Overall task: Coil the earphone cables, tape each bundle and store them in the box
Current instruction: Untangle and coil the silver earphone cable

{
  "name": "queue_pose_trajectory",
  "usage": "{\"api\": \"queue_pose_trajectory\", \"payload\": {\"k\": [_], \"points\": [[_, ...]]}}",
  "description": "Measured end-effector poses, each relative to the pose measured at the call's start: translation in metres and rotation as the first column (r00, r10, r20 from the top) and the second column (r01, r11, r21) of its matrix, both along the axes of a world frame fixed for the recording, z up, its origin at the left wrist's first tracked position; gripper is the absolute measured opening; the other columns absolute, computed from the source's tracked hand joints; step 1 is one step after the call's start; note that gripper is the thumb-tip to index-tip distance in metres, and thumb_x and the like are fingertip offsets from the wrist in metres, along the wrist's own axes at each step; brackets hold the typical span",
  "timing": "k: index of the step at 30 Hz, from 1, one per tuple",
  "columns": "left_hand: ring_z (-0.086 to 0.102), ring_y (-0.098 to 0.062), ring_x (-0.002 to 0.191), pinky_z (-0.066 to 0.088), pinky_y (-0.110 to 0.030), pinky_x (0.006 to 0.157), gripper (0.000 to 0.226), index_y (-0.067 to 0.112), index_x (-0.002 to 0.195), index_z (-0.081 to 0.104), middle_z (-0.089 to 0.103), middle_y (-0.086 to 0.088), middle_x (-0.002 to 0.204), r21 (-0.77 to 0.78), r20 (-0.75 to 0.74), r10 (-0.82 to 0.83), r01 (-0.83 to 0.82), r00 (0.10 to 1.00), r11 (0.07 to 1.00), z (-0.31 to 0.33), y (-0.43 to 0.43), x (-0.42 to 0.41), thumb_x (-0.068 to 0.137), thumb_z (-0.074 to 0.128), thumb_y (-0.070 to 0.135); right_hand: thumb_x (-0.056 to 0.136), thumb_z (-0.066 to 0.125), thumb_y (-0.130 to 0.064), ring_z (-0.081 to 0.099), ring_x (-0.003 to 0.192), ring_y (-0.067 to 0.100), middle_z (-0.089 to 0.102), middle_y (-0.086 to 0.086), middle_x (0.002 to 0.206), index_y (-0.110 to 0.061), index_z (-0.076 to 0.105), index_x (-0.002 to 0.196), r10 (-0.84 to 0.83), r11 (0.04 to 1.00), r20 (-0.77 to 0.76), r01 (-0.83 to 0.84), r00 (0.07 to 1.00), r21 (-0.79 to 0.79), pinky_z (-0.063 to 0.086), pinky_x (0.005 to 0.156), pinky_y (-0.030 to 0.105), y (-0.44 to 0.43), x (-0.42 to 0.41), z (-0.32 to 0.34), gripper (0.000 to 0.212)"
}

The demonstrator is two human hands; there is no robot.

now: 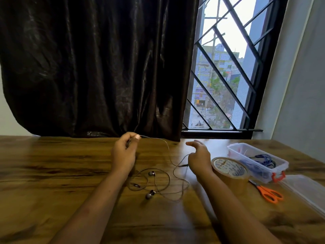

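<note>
**Loose earphones on the desk, one end lifted**

The left hand (124, 153), well left of the tape roll (228, 172), pinches one end of the thin earphone cable (182, 165) between thumb and curled fingers, raised above the desk (52, 173). The right hand (199, 158) sits just left of the tape roll, thumb and forefinger loosely spread. The cable runs up to its palm, but whether it grips the cable I cannot tell. The rest of the cable lies in slack loops left of the roll, with both earbuds (151, 173) on the desk. Right of the roll stands the open clear box (233, 150) holding a blue cable (263, 158). Orange scissors (270, 193) and the lid (304, 191) lie further right.
</note>
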State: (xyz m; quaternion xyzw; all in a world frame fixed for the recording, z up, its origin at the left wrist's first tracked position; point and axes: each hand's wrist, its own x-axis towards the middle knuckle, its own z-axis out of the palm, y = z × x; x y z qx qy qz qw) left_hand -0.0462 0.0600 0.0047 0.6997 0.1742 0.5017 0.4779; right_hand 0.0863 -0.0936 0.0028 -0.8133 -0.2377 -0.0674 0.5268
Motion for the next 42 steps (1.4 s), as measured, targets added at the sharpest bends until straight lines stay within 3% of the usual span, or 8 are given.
{"api": "queue_pose_trajectory", "payload": {"k": [2, 7, 11, 21, 26, 31, 37, 42], "points": [[0.055, -0.022, 0.068, 0.045, -0.035, 0.060, 0.015, 0.034, 0.083, 0.061, 0.063, -0.010, 0.076, 0.133, -0.036, -0.030, 0.034, 0.999, 0.990, 0.001, -0.011, 0.003, 0.093, 0.054, 0.026, 0.075, 0.039, 0.018, 0.038, 0.133, 0.024, 0.045, 0.007, 0.143, -0.017, 0.064, 0.118, 0.026, 0.999, 0.124, -0.028, 0.992, 0.020, 0.035, 0.109, 0.043, 0.005, -0.001, 0.000, 0.061], [0.063, -0.016, 0.080, 0.053, -0.046, 0.073, 0.009, 0.036, 0.086, 0.066, 0.069, 0.001, 0.082, 0.265, -0.109, -0.088, 0.115, 0.990, 0.957, -0.002, -0.025, 0.012, 0.090, 0.058, 0.034, 0.081, 0.041, 0.001, 0.058, 0.090, 0.005, 0.064, -0.002, 0.116, -0.025, 0.061, 0.114, 0.267, 0.878, 0.229, -0.334, 0.936, 0.343, 0.045, 0.079, 0.015, 0.003, -0.018, 0.012, 0.046], [0.063, -0.007, 0.080, 0.054, -0.036, 0.070, 0.012, 0.024, 0.092, 0.068, 0.067, 0.009, 0.082, 0.324, -0.121, -0.207, 0.236, 0.971, 0.916, -0.001, -0.031, 0.013, 0.092, 0.057, 0.027, 0.098, 0.049, -0.014, 0.063, 0.080, -0.003, 0.065, -0.010, 0.087, -0.019, 0.063, 0.111, 0.515, 0.829, 0.273, -0.553, 0.813, 0.083, 0.048, 0.070, 0.011, 0.008, -0.032, 0.011, 0.020], [0.040, -0.005, 0.052, 0.032, -0.025, 0.050, 0.020, 0.020, 0.076, 0.059, 0.047, 0.004, 0.061, 0.118, -0.036, -0.019, 0.023, 0.999, 0.993, 0.002, 0.002, 0.001, 0.093, 0.054, 0.029, 0.099, 0.037, -0.009, 0.059, 0.080, 0.028, 0.062, 0.011, 0.084, -0.009, 0.055, 0.093, -0.252, 0.956, 0.071, 0.237, 0.965, 0.170, 0.034, 0.058, 0.027, -0.014, 0.008, 0.012, 0.019], [0.043, -0.008, 0.051, 0.034, -0.029, 0.051, 0.016, 0.027, 0.075, 0.062, 0.051, 0.006, 0.059, 0.172, -0.046, -0.020, 0.028, 0.999, 0.985, 0.001, 0.001, 0.003, 0.091, 0.059, 0.028, 0.083, 0.049, 0.005, 0.035, 0.137, 0.021, 0.044, 0.007, 0.145, -0.016, 0.035, 0.145, 0.018, 0.984, 0.499, 0.074, 0.867, -0.164, 0.023, 0.113, 0.036, 0.015, -0.024, -0.003, 0.067], [0.061, -0.008, 0.069, 0.050, -0.031, 0.062, 0.009, 0.029, 0.082, 0.067, 0.066, 0.005, 0.074, 0.318, -0.146, -0.101, 0.143, 0.984, 0.937, 0.003, -0.015, 0.008, 0.089, 0.061, 0.026, 0.094, 0.042, -0.014, 0.050, 0.122, 0.012, 0.058, 0.000, 0.129, -0.021, 0.043, 0.140, 0.415, 0.910, 0.543, -0.327, 0.730, -0.257, 0.030, 0.112, 0.039, 0.024, -0.042, -0.007, 0.046], [0.055, -0.024, 0.068, 0.040, -0.028, 0.061, 0.014, 0.023, 0.079, 0.064, 0.064, -0.016, 0.080, 0.194, -0.131, -0.104, 0.128, 0.986, 0.973, 0.002, -0.002, 0.002, 0.090, 0.059, 0.029, 0.092, 0.041, 0.005, 0.060, 0.076, 0.014, 0.063, 0.002, 0.085, -0.009, 0.062, 0.109, 0.026, 1.000, 0.329, -0.029, 0.944, 0.002, 0.039, 0.058, 0.010, 0.004, -0.012, 0.002, 0.030], [0.054, -0.027, 0.073, 0.040, -0.034, 0.066, 0.015, 0.024, 0.079, 0.064, 0.064, -0.021, 0.084, 0.078, -0.061, -0.094, 0.098, 0.994, 0.992, 0.003, 0.004, -0.003, 0.092, 0.056, 0.025, 0.088, 0.045, 0.002, 0.043, 0.126, 0.030, 0.051, 0.016, 0.136, -0.006, 0.050, 0.135, -0.106, 0.970, 0.399, 0.183, 0.911, -0.159, 0.039, 0.099, 0.035, 0.001, -0.012, 0.001, 0.048]]}}
